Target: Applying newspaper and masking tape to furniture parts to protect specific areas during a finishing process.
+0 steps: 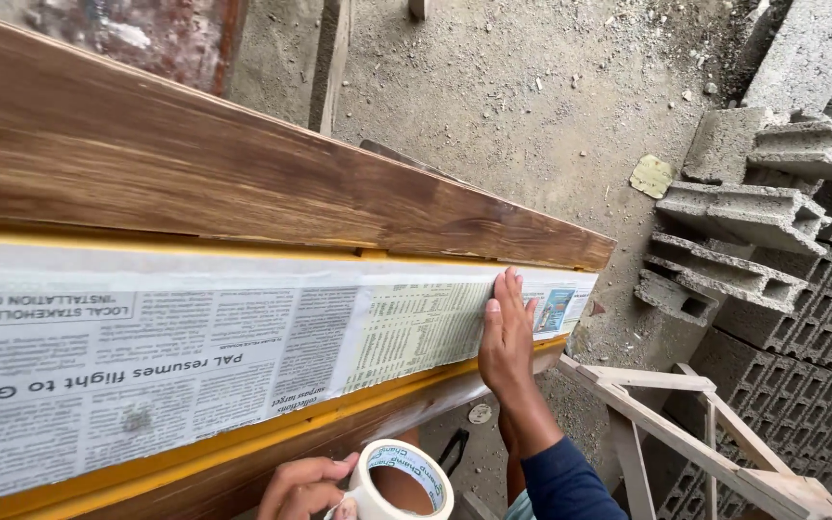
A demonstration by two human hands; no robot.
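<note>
Two hands show, both the person's own. Nearest, the left hand (302, 487) grips one roll of white masking tape (403, 479), fingers curled round its rim, low at the frame's bottom edge. Up and to the right of it, the right hand (507, 337) lies open and flat on one long strip of newspaper (243, 347), near that strip's far end. Its long axis runs left to right along one yellow-edged stained wooden board (204, 164). Beyond stand one wooden trestle (686, 424) and several stacked hollow concrete blocks (772, 212).

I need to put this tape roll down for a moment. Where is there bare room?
Bare stained plank above the newspaper strip, and dusty floor left of the concrete blocks. Crowded: right hand presses the paper's end; left hand holds the tape roll.
</note>
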